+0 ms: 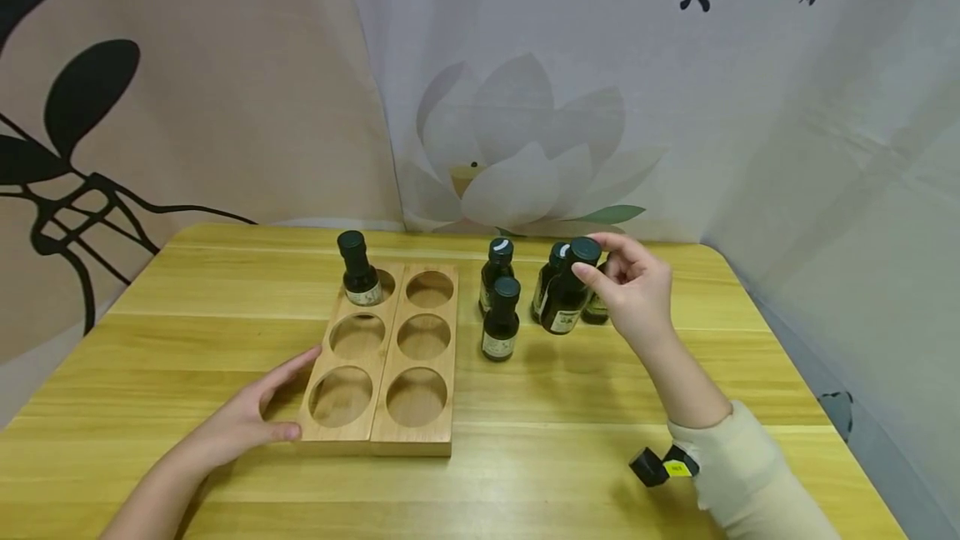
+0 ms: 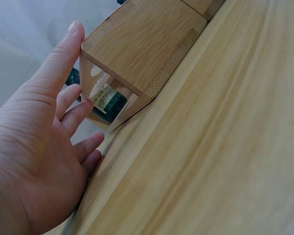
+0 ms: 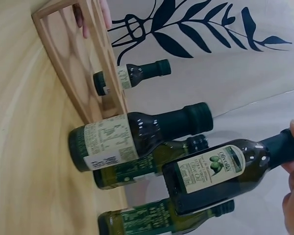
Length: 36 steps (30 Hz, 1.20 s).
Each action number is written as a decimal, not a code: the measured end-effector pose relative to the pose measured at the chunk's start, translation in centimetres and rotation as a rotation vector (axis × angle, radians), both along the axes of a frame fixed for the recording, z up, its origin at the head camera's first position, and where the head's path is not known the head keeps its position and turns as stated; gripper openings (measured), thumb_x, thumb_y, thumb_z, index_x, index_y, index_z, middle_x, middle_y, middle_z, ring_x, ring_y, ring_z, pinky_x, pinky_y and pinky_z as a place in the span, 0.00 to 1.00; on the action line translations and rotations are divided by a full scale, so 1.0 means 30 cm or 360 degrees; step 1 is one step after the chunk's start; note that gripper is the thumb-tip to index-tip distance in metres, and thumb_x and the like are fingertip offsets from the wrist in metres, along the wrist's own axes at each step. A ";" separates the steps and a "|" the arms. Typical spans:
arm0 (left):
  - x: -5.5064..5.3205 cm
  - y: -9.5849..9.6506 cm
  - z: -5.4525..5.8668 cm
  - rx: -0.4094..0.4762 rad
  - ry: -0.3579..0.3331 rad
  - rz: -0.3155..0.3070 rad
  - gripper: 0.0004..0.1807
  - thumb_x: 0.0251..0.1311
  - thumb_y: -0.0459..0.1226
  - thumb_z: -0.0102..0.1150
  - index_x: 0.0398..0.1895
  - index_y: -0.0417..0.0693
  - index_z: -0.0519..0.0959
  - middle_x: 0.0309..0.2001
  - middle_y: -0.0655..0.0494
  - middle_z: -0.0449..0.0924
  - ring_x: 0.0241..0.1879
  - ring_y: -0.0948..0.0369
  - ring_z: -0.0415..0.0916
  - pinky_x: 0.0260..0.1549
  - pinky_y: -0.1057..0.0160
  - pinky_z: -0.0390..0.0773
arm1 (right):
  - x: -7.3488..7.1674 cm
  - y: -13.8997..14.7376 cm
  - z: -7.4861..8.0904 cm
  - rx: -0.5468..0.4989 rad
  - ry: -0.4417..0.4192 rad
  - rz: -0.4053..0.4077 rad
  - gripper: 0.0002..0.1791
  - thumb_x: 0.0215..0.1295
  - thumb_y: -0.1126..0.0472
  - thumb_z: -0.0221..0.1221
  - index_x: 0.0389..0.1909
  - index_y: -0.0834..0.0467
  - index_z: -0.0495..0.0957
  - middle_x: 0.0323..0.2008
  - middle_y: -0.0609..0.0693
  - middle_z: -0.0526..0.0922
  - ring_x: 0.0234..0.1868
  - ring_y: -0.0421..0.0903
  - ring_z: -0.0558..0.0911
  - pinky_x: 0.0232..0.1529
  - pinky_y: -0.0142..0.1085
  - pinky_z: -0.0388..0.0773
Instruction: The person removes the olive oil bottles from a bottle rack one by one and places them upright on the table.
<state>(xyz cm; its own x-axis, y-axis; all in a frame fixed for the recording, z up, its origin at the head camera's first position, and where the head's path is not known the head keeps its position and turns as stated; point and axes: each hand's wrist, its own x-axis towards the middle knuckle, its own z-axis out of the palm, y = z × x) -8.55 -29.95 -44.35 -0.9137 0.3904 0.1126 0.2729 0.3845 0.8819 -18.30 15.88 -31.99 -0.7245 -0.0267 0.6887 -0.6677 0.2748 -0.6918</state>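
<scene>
By its dark cap, my right hand [image 1: 633,290] pinches a small olive oil bottle [image 1: 566,294], its label facing out in the right wrist view. The bottle hangs upright, slightly tilted, above the table. Beneath and around it stand several similar dark bottles, one with a pale label [image 1: 498,345] nearest the rack. My left hand [image 1: 243,419] rests at the left side of a two-part wooden rack [image 1: 377,407] with round holes, fingers extended and thumb at the front corner. Another bottle [image 1: 362,277] stands in the rack's back left hole; the other holes hold nothing.
The wooden table [image 1: 525,490] carries everything. Behind it hangs a pale printed curtain [image 1: 540,15] with a lotus and dark leaves. A small black camera [image 1: 651,467] sticks out from the right sleeve, low over the table.
</scene>
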 end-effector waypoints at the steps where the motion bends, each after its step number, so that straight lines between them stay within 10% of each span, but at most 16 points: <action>1: 0.000 0.000 -0.001 0.0000 0.0003 -0.0002 0.45 0.55 0.38 0.68 0.75 0.58 0.55 0.73 0.62 0.54 0.64 0.77 0.49 0.51 0.23 0.45 | 0.003 -0.002 0.000 0.0000 -0.0014 -0.0002 0.16 0.48 0.79 0.68 0.40 0.73 0.80 0.13 0.48 0.64 0.15 0.38 0.59 0.16 0.29 0.56; 36: 0.001 0.004 0.004 0.0014 -0.0017 -0.0004 0.45 0.55 0.40 0.68 0.75 0.58 0.56 0.73 0.62 0.54 0.64 0.77 0.50 0.52 0.24 0.45 | 0.037 -0.013 -0.147 0.0108 -0.0272 -0.0098 0.16 0.51 0.74 0.68 0.42 0.72 0.79 0.13 0.53 0.63 0.16 0.40 0.60 0.18 0.31 0.56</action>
<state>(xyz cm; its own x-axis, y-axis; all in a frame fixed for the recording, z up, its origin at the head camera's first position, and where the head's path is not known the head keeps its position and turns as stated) -8.51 -29.84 -44.23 -0.9139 0.3917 0.1063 0.2644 0.3759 0.8882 -17.20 15.50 -36.39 -0.8325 -0.0213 0.5536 -0.5227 0.3614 -0.7721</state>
